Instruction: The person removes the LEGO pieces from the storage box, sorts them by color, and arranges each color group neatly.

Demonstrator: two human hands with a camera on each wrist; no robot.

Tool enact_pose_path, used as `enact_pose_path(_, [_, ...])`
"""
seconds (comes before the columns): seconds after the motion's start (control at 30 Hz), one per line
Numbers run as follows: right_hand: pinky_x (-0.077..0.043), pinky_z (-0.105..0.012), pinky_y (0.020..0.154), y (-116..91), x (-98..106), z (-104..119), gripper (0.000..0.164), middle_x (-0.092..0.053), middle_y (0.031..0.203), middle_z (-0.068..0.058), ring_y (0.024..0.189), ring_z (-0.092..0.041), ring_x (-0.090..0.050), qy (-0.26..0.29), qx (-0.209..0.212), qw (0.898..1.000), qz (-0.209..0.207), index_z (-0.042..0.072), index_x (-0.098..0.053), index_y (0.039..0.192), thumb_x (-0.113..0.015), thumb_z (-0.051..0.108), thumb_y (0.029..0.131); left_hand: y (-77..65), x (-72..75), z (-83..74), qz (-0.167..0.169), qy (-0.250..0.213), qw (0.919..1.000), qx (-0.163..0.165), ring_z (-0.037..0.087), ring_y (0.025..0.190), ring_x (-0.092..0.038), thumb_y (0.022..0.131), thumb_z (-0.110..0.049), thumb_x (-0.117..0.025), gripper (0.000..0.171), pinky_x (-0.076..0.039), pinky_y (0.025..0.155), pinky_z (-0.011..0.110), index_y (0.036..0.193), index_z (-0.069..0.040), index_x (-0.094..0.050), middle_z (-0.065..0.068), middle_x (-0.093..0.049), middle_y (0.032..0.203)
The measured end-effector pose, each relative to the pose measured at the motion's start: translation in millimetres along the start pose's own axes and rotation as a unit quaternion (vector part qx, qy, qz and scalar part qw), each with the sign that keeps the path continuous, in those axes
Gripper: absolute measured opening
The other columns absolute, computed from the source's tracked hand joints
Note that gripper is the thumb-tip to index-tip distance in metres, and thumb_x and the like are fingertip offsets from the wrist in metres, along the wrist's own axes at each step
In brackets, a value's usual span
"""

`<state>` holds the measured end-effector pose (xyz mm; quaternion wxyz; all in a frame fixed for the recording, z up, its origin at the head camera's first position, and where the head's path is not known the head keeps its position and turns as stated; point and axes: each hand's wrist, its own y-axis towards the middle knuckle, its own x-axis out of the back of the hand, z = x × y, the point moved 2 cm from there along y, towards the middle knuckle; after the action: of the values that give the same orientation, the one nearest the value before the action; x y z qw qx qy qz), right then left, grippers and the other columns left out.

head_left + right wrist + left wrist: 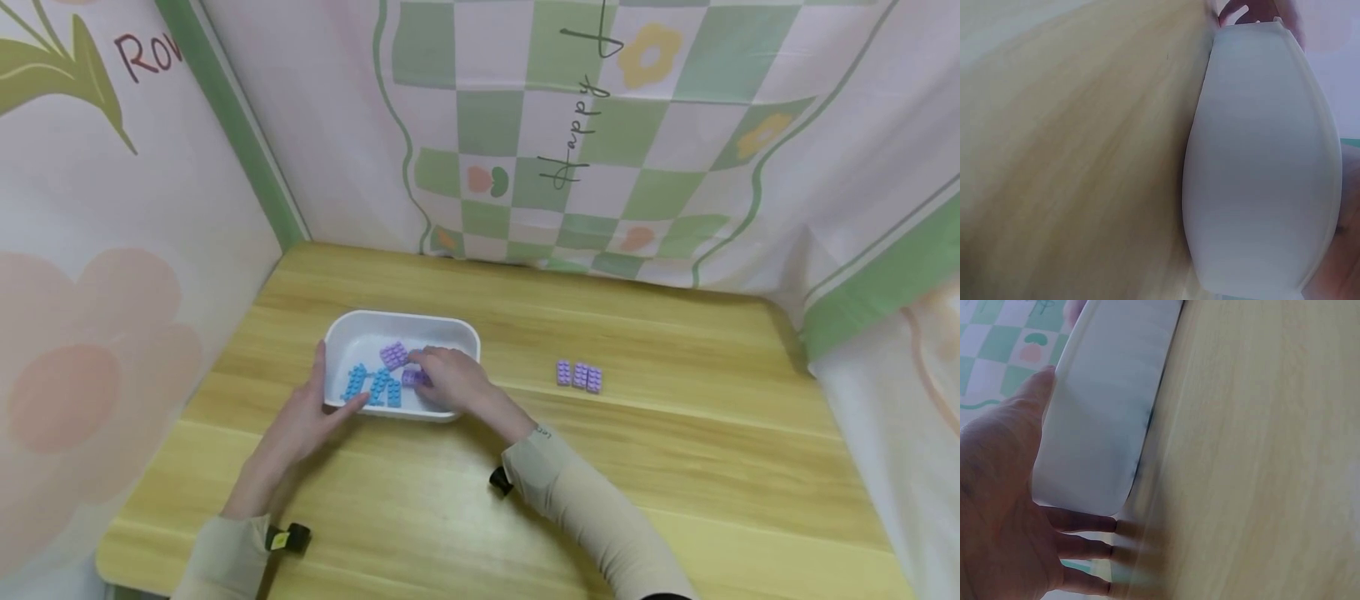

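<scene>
A white plastic tray (pixel 405 315) rests on the table, holding several blue toy building bricks (pixel 379 386) and a few purple ones (pixel 393 356). My left hand (pixel 307 417) grips the tray's left end, thumb over the near rim and the other fingers along the outside. The left wrist view shows that thumb on the rim and three fingers past the end wall (pixel 1085 450). Inside the tray's right half is my right hand (pixel 453 379), fingers bent down beside a purple brick (pixel 413 378). I cannot tell whether its fingertips pinch a brick. In the right wrist view the tray wall (pixel 1260 156) hides most of this hand.
To the right of the tray, three purple bricks (pixel 580 376) lie in a short row on the wooden table (pixel 675 467). A patterned cloth (pixel 585 125) hangs along the table's back edge, with another cloth (pixel 112 333) at the left side.
</scene>
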<state>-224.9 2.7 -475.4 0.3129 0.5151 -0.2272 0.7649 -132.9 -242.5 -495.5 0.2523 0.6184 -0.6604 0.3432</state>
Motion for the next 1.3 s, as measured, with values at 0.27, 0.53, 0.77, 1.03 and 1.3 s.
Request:
enact_pose_path(0.27, [-0.065, -0.038, 0.095, -1, 1, 2, 0.034, -0.078, 0.123, -0.007, 0.107, -0.023, -0.073, -0.020, 0.008, 0.999, 0.030, 0.018, -0.075, 0.141, -0.071, 0.024, 0.108, 0.2, 0.1, 1.5, -0.001, 0.002, 1.0000, 0.000, 0.061, 0.155, -0.040, 0.103, -0.074, -0.059, 0.125, -0.034, 0.129, 0.072, 0.174, -0.007, 0.019, 0.042, -0.028, 0.172])
enact_pose_path(0.53, [-0.064, -0.038, 0.090, 0, 2, -1, 0.038, -0.080, 0.109, -0.004, 0.097, -0.022, -0.075, 0.017, -0.019, 0.999, 0.023, 0.014, -0.071, 0.135, -0.081, 0.018, 0.099, 0.5, -0.2, 0.1, 0.003, -0.001, 1.0000, 0.005, 0.059, 0.158, -0.037, 0.102, -0.076, -0.059, 0.126, -0.033, 0.130, 0.072, 0.174, -0.008, 0.019, 0.040, -0.025, 0.174])
enact_pose_path(0.77, [-0.064, -0.040, 0.100, -1, 3, -2, 0.045, -0.077, 0.125, -0.008, 0.108, -0.025, -0.074, 0.045, -0.011, 0.999, -0.026, 0.010, -0.069, 0.135, -0.085, 0.023, 0.095, 0.4, 0.0, 0.0, -0.001, -0.003, 1.0000, -0.001, 0.060, 0.156, -0.040, 0.103, -0.072, -0.061, 0.125, -0.034, 0.129, 0.073, 0.174, -0.006, 0.018, 0.042, -0.029, 0.172])
enact_pose_path(1.03, [-0.063, -0.043, 0.106, -4, 7, -4, 0.049, -0.075, 0.128, -0.014, 0.115, -0.028, -0.073, 0.142, -0.005, 0.988, -0.067, 0.004, -0.068, 0.144, -0.082, 0.019, 0.100, 0.7, -0.2, 0.6, -0.001, -0.001, 1.0000, 0.003, 0.060, 0.157, -0.038, 0.103, -0.074, -0.059, 0.125, -0.034, 0.129, 0.073, 0.174, -0.007, 0.018, 0.041, -0.027, 0.173])
enact_pose_path(1.3, [-0.058, -0.049, 0.118, -20, 19, -21, 0.047, -0.074, 0.134, -0.020, 0.125, -0.036, -0.074, 0.373, -0.027, 0.914, -0.156, -0.001, -0.067, 0.138, -0.084, 0.000, 0.094, 0.5, -0.2, 0.5, -0.002, 0.004, 1.0000, 0.003, 0.060, 0.157, -0.038, 0.103, -0.074, -0.059, 0.125, -0.033, 0.130, 0.071, 0.174, -0.007, 0.018, 0.041, -0.026, 0.173])
